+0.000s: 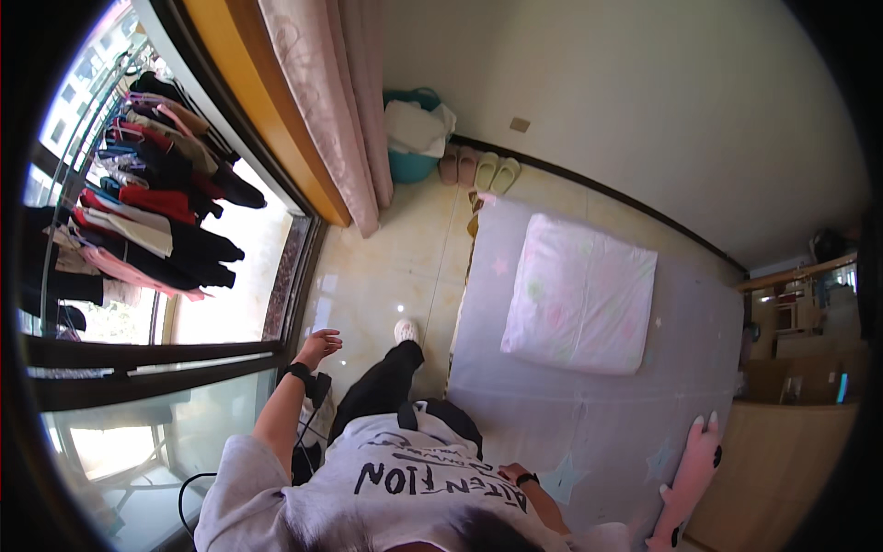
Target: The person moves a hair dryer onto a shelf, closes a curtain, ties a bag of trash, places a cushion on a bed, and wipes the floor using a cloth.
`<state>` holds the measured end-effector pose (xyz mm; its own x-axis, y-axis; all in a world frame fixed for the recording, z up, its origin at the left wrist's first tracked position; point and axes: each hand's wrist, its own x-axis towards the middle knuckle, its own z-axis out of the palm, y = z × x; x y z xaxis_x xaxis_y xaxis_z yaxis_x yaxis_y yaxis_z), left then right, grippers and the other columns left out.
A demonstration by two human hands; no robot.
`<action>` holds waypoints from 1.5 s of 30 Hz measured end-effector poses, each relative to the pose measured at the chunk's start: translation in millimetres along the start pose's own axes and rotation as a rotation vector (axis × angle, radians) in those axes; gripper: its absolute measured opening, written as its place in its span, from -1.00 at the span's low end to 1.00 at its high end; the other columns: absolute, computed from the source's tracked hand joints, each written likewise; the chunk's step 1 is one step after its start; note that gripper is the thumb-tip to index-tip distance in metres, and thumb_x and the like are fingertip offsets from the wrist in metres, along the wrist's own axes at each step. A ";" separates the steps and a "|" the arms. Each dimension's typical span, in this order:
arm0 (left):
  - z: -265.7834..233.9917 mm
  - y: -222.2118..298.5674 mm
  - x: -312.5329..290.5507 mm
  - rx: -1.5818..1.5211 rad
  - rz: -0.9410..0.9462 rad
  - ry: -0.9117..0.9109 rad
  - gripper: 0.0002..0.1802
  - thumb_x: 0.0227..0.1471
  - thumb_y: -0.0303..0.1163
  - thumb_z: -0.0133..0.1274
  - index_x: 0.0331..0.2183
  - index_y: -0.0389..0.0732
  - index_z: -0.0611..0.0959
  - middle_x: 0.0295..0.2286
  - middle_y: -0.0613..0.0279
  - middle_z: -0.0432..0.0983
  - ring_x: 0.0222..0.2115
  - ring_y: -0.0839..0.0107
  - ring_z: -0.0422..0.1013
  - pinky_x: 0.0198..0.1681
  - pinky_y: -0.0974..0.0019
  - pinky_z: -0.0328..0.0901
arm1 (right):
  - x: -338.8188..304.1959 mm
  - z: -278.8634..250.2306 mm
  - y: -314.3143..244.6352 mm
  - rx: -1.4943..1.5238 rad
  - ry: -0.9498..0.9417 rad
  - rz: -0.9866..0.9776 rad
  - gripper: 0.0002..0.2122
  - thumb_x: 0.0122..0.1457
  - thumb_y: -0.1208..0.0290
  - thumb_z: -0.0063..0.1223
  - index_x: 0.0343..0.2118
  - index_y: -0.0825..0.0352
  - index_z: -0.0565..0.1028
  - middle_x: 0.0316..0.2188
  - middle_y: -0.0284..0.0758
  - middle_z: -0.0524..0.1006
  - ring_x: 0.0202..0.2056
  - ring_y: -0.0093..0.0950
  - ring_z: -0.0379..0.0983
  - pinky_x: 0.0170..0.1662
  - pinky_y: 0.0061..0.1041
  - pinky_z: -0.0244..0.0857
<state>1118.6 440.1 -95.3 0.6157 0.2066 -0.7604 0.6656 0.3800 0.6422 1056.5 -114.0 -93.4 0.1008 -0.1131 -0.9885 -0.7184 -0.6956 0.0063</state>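
My left hand [319, 346] hangs beside the sliding door frame with its fingers loosely apart and nothing in them. A dark band circles that wrist, and a small black device with a cable hangs by it. Close to the bed's near side is my right hand [511, 473], a dark band on its wrist; its fingers are mostly hidden by my shirt. On the bed [441, 423], covered in a pale lavender sheet with stars, lies a folded white quilt [579, 294] with a faint pink and green pattern. Neither hand touches the quilt.
Beyond the glass door [202, 442], many clothes [156, 198] hang on a rack. A pink curtain [336, 101] borders the opening. Slippers [478, 171] and a teal basin [411, 166] holding white cloth line the wall. A pink plush toy [692, 474] lies at the bed's right edge.
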 end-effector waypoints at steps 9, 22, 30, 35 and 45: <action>142.0 195.7 86.9 0.407 0.257 -0.087 -0.62 -0.14 -0.16 -0.10 -0.69 -0.27 0.54 -0.88 0.42 0.11 -0.82 0.67 0.02 -0.75 0.54 -0.09 | 41.1 -83.2 -215.8 0.248 0.432 -1.017 -0.63 -0.17 0.61 -0.09 -0.21 0.41 0.19 -0.61 -0.27 0.42 -0.61 -0.47 0.36 -0.58 -0.54 0.26; 121.6 348.9 247.3 0.186 0.272 0.244 -0.64 -0.30 -0.67 -0.42 -0.49 -0.22 0.48 -0.76 0.32 0.30 -0.79 0.64 0.13 -0.77 0.60 0.00 | 96.0 -214.8 -400.3 1.038 -0.072 -0.655 -0.68 -0.27 0.51 0.02 -0.33 0.35 0.35 -0.60 -0.21 0.44 -0.64 -0.46 0.38 -0.55 -0.51 0.31; 184.9 451.8 306.0 0.704 0.567 0.025 -0.86 -0.59 -0.64 -0.34 -0.89 -0.26 0.32 -0.89 0.32 0.17 -0.81 0.56 0.11 -0.75 0.48 -0.02 | 96.2 -272.5 -496.2 0.191 0.511 -0.622 -0.72 -0.12 0.26 -0.11 -0.78 0.36 0.41 -0.77 -0.20 0.39 -0.65 -0.33 0.35 -0.56 -0.45 0.21; 256.6 561.2 346.8 0.964 0.633 -0.475 -0.90 -0.51 -0.62 -0.27 -0.86 -0.29 0.33 -0.88 0.23 0.18 -0.79 0.50 0.17 -0.70 0.44 0.06 | 136.4 -296.4 -481.6 0.553 0.766 -0.747 -0.59 -0.23 0.71 -0.06 -0.24 0.27 0.21 -0.41 -0.28 0.34 -0.56 -0.46 0.37 -0.62 -0.60 0.23; 594.9 683.2 398.3 0.824 0.994 -0.637 -0.87 -0.41 -0.66 -0.33 -0.75 -0.30 0.34 -0.82 0.26 0.20 -0.74 0.51 0.15 -0.66 0.48 0.04 | 84.4 -323.1 -541.7 0.786 0.967 -0.285 -0.80 -0.06 0.33 -0.19 -0.62 0.33 0.41 -0.71 -0.24 0.40 -0.62 -0.33 0.33 -0.53 -0.43 0.18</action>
<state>2069.5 245.7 98.0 0.8949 -0.4425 0.0576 -0.2292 -0.3450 0.9102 1676.5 24.1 -131.3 0.5375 -0.7278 -0.4259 -0.7674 -0.2129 -0.6048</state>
